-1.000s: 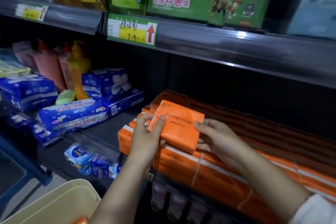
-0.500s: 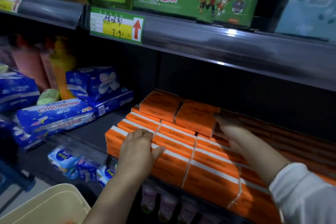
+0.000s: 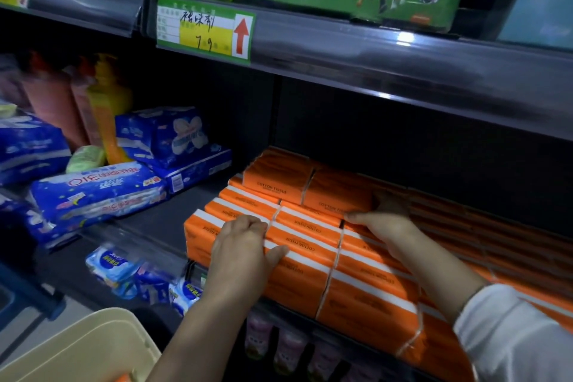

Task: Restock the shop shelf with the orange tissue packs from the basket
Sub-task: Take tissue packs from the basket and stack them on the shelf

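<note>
The right hand [image 3: 384,220] grips the end of the right one of two orange tissue packs [image 3: 338,192] lying atop the stacked rows [image 3: 310,245] on the shelf [image 3: 161,220]. The left hand [image 3: 245,245] rests loosely on the front rows, holding nothing. One cream basket [image 3: 77,347] sits below.

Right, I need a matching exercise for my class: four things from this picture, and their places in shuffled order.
1 left hand
2 right hand
3 cream plastic basket
4 green-and-yellow paper price label

A on the upper shelf rail
B bottom left corner of the view
C on the front orange tissue packs
D against the right top-layer orange tissue pack

Pairs: 1-C, 2-D, 3-B, 4-A
</note>
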A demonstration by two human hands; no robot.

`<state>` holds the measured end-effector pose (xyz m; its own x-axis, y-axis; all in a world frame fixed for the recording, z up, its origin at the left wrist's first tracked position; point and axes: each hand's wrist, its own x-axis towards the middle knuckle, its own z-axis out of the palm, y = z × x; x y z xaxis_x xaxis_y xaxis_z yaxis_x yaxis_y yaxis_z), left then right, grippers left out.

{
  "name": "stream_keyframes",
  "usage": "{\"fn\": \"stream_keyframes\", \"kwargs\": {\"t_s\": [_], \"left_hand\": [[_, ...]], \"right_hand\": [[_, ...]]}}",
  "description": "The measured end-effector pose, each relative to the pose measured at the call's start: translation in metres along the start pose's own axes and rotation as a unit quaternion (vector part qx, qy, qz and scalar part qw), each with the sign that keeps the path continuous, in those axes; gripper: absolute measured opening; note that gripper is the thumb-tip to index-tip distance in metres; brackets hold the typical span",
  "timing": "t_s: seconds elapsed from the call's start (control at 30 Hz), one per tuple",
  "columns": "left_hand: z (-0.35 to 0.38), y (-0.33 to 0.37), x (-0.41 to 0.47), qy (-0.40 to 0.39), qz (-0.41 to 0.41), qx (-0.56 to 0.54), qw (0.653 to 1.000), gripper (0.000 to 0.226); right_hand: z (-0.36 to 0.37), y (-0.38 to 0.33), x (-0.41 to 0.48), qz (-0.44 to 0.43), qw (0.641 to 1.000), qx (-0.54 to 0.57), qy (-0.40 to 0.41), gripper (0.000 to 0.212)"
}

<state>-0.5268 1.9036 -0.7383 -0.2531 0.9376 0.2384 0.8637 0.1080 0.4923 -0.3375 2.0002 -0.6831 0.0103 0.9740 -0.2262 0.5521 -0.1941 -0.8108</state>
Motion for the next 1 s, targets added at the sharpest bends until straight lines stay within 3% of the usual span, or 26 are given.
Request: {"fn": "stream_keyframes", "kwargs": {"t_s": [0.13,0.27,0.43,0.6,0.77,0.83,0.93,1.0], "left_hand": [[-0.001,0.0,-0.001,-0.001,0.005,-0.004,1.0,0.059],[0.0,-0.001,0.0,-0.004,0.01,-0.004,1.0,0.059],[-0.006,0.001,-0.002,0.002,0.02,0.015,1.0,0.051],[-0.044,-0.01,-0.02,0.078,-0.002,0.037,0.996,0.043],[-0.093,-0.071,-0.088,0.104,0.014,0.172,0.979,0.037],[-0.107,-0.108,-0.132,0.055,0.015,0.237,0.97,0.035],[-0.12,-0.168,-0.196,-0.059,-0.071,0.29,0.952,0.041],[-0.124,-0.201,-0.232,-0.089,-0.121,0.297,0.943,0.045]], "right_hand": [[0.004,0.0,0.005,-0.008,1.0,-0.004,0.012,0.067],[0.005,0.0,0.003,0.02,0.999,0.029,-0.006,0.045],[-0.001,0.007,-0.008,-0.058,0.988,-0.086,0.111,0.052],[0.001,0.014,-0.056,-0.216,0.935,-0.215,0.181,0.057],[0.033,0.017,-0.114,-0.324,0.902,-0.274,0.084,0.052],[0.055,0.013,-0.138,-0.338,0.898,-0.281,0.027,0.05],[0.097,0.007,-0.17,-0.344,0.894,-0.283,-0.052,0.052],[0.128,0.006,-0.186,-0.344,0.89,-0.284,-0.098,0.052]]}}
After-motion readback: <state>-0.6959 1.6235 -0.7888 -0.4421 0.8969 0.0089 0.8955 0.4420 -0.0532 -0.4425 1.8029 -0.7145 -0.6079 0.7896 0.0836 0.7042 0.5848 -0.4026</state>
